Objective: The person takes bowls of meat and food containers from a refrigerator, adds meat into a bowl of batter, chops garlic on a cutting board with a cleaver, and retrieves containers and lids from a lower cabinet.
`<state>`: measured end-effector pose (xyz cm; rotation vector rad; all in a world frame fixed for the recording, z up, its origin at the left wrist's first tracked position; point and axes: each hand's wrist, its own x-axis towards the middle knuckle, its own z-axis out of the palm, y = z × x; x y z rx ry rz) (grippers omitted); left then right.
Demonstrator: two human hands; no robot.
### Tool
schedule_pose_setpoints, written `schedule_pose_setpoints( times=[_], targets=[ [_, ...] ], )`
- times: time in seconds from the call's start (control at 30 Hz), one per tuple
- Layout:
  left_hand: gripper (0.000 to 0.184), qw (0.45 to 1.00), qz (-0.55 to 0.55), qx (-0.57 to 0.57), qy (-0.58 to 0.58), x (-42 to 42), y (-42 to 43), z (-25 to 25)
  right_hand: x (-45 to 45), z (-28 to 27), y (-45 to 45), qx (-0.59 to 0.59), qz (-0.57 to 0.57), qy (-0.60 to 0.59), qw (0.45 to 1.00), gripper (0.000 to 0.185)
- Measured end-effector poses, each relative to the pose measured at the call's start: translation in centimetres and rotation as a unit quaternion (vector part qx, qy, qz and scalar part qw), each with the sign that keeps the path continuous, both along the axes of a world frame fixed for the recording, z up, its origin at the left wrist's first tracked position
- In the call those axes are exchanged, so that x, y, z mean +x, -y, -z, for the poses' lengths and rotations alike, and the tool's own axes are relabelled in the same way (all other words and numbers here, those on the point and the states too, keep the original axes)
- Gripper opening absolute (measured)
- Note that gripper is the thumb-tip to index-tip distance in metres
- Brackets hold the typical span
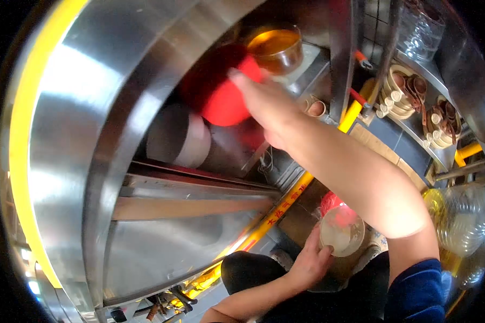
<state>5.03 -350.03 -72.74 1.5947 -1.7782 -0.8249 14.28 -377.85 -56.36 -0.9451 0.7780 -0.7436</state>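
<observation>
My left hand [312, 258] grips the rim of a round translucent plastic bowl [342, 239], held low in front of my knees. A little whitish stuff shows inside it. My right arm stretches far forward into a dark steel cabinet. There my right hand [253, 99], smeared by motion, is closed on the near side of a red plastic container [226, 89]. Just beyond it stands a round metal pot [277, 51] with an orange-gold inside. Below the red container lies a grey and white cylindrical container [180, 137].
A curved steel panel [91, 97] fills the left. Shelves on the right hold stacked cream pots [396, 94] with brown ladles. Large clear plastic bottles [463, 220] stand at the far right. A yellow pipe [291, 191] runs along the cabinet's lower edge; a red bag [331, 202] lies behind the bowl.
</observation>
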Motion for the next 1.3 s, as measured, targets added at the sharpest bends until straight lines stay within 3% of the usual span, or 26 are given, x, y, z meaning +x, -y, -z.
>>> schedule_pose_setpoints(
  times=[0.1,0.17,0.27,0.3,0.33,0.37,0.43,0.47,0.5,0.6,0.63,0.7,0.77,0.87,0.97,1.07,1.17,1.3],
  targets=[
    [0.056,0.994,-0.062,0.064,-0.062,-0.5,-0.1,-0.1,-0.9,-0.2,0.4,-0.120,-0.011,-0.095,0.988,0.076],
    [0.057,0.997,-0.042,0.060,-0.019,-0.2,0.3,0.1,-2.5,1.6,1.7,-0.226,0.003,-0.180,0.957,0.079],
    [0.056,0.999,-0.024,-0.022,0.042,0.0,1.1,1.0,-9.5,3.3,3.3,-0.248,-0.069,-0.124,0.958,0.036],
    [0.044,0.997,-0.043,0.041,0.040,-0.4,0.6,0.0,-12.2,3.8,3.8,-0.252,-0.079,-0.123,0.957,0.026],
    [0.032,0.999,-0.037,0.007,0.018,-0.3,1.1,0.2,-14.6,5.2,4.2,-0.289,-0.051,-0.131,0.947,0.020],
    [0.031,0.998,-0.037,0.012,0.043,-0.6,0.1,-0.7,-17.5,5.9,4.0,-0.344,-0.048,-0.236,0.908,0.022],
    [0.030,0.997,-0.030,0.024,0.071,-1.0,0.1,-1.2,-21.9,11.0,4.3,-0.431,-0.070,-0.465,0.770,0.032],
    [0.031,0.996,-0.022,0.034,0.076,-1.1,-0.5,-1.0,-23.7,14.7,3.5,-0.393,-0.135,-0.538,0.733,0.032],
    [0.032,0.995,-0.018,0.046,0.082,-1.3,-0.5,-0.8,-25.1,18.5,2.9,-0.349,-0.204,-0.642,0.652,0.031],
    [0.033,0.995,0.008,0.076,0.067,-1.2,-0.5,-0.7,-30.7,34.0,1.0,-0.112,-0.479,-0.539,0.683,0.066],
    [0.033,0.994,0.014,0.076,0.079,-1.3,-0.4,-0.7,-31.7,35.9,-0.8,-0.196,-0.463,-0.568,0.652,0.067],
    [0.033,0.991,0.028,0.080,0.103,-1.4,-0.4,-0.6,-31.7,34.4,-3.5,-0.140,-0.422,-0.461,0.768,0.068],
    [0.035,0.993,0.015,0.097,0.071,-1.5,-0.7,0.1,-31.5,37.0,-5.2,-0.043,-0.325,-0.255,0.910,0.076],
    [0.034,0.995,-0.025,0.094,0.030,-1.6,-0.7,0.7,-31.6,39.9,-4.5,0.026,-0.364,-0.321,0.874,0.069],
    [0.035,0.994,-0.041,0.059,0.077,-1.3,0.3,0.2,-32.2,43.2,-4.2,-0.034,-0.345,-0.399,0.849,0.065],
    [0.035,0.991,-0.077,0.025,0.102,-1.2,1.3,0.0,-32.6,40.8,-3.1,0.075,-0.448,-0.460,0.763,0.054],
    [0.035,0.989,-0.107,0.007,0.102,-1.2,1.6,0.0,-33.7,41.2,-4.2,0.128,-0.414,-0.479,0.763,0.047],
    [0.031,0.984,-0.141,0.010,0.107,-0.8,2.5,0.6,-34.1,41.0,-4.3,0.127,-0.463,-0.404,0.779,0.038]
  ],
)
